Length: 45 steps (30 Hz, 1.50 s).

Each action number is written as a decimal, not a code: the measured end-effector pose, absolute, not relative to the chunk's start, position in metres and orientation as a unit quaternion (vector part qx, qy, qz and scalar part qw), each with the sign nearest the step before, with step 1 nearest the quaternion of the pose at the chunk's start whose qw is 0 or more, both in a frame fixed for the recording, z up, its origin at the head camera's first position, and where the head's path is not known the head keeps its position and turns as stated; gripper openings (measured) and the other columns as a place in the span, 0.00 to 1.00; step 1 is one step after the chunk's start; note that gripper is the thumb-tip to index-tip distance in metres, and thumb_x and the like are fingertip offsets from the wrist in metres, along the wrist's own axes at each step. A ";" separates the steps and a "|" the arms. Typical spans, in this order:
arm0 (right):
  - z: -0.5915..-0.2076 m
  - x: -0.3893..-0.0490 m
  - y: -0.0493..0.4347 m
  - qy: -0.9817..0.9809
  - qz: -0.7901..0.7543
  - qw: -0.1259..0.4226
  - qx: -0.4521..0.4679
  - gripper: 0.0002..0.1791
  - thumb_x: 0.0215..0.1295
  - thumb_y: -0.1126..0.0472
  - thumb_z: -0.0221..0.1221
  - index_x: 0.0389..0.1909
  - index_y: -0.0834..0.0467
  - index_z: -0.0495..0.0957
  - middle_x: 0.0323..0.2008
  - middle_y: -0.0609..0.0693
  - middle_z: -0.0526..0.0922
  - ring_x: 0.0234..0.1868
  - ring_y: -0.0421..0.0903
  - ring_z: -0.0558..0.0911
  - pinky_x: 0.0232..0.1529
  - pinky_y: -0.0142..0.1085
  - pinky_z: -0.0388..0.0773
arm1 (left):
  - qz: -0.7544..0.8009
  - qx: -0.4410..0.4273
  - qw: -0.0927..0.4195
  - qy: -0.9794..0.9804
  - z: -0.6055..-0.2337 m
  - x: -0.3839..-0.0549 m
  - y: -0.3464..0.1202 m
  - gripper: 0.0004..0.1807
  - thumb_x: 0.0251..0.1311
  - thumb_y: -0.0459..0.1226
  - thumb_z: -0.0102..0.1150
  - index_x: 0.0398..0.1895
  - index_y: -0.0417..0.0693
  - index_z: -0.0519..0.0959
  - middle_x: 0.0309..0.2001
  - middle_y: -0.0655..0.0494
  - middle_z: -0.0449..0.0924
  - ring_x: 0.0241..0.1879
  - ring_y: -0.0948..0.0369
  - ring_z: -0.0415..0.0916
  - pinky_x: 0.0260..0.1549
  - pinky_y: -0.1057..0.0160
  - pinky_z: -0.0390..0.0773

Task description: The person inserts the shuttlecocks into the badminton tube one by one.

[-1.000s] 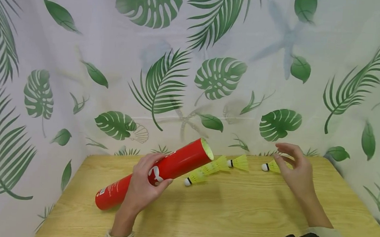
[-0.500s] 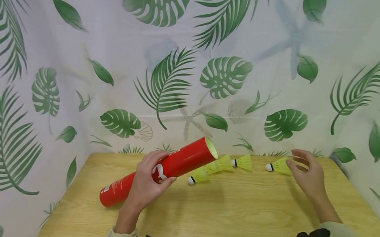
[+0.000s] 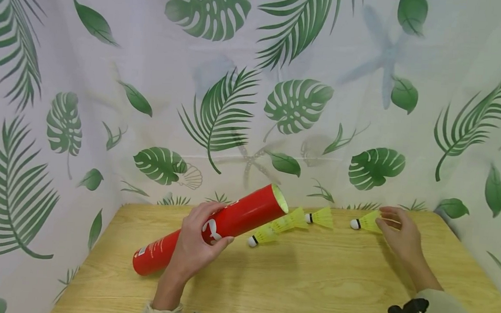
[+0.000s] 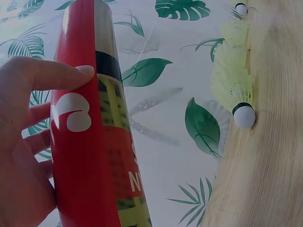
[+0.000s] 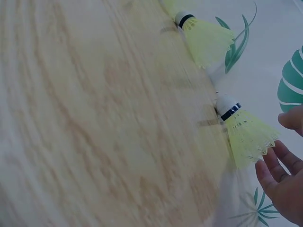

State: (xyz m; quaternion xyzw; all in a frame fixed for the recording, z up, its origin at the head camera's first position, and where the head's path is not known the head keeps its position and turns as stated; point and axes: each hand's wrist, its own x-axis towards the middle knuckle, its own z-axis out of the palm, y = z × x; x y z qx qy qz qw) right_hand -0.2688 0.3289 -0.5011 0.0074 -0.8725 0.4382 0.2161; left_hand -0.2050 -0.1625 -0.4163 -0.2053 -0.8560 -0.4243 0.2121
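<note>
Holding tilted glossy red tube (image 3: pixel 247 214) over wood-grain surface (image 3: pixel 311 284), L grip (image 3: pixel 192 248) wrapped round; showing clear strip (image 4: pixel 112 104) w/ yellow inside in L wrist view only. At netted yellow skirt (image 5: pixel 248 137) of lone shuttlecock (image 3: pixel 364 223), nr back edge, w/ R grip (image 3: pixel 403 240): thumb (image 5: pixel 292 119) & fingers (image 5: pixel 268 182) apart, contact unclear; shifted from over skirt to rim vs 1 s ago. Lying btw: more shuttlecocks (image 3: pixel 322 218).

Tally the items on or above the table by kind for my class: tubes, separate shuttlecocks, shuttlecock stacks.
Red tube: 1
Separate shuttlecocks: 2 (middle one, far-right one)
Shuttlecock stack: 1 (how many are nested in it is unclear)
Total: 4, counting the stack as one
</note>
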 end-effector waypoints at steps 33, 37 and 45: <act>-0.496 -0.259 0.321 -0.864 0.435 0.251 -0.029 0.14 0.73 0.59 0.61 0.52 0.63 0.83 0.49 0.65 0.85 0.39 0.17 0.74 0.39 0.14 0.72 | -0.429 -0.204 0.214 -0.854 -0.415 -0.205 -0.163 0.38 0.48 0.38 0.81 0.65 0.61 0.76 0.61 0.66 0.76 0.60 0.60 0.72 0.53 0.44 0.78; -0.484 -0.260 0.316 -0.852 0.437 0.286 -0.011 0.12 0.70 0.63 0.63 0.50 0.65 0.84 0.45 0.64 0.86 0.38 0.17 0.75 0.40 0.14 0.72 | -0.428 -0.204 0.216 -0.853 -0.415 -0.206 -0.163 0.38 0.48 0.38 0.81 0.65 0.60 0.76 0.61 0.67 0.76 0.60 0.60 0.72 0.53 0.44 0.77; -0.463 -0.255 0.309 -0.835 0.455 0.309 -0.002 0.12 0.69 0.64 0.64 0.50 0.65 0.84 0.39 0.40 0.86 0.38 0.19 0.78 0.40 0.14 0.73 | -0.429 -0.203 0.215 -0.854 -0.415 -0.205 -0.162 0.38 0.48 0.38 0.81 0.65 0.56 0.76 0.61 0.67 0.76 0.60 0.60 0.72 0.52 0.44 0.78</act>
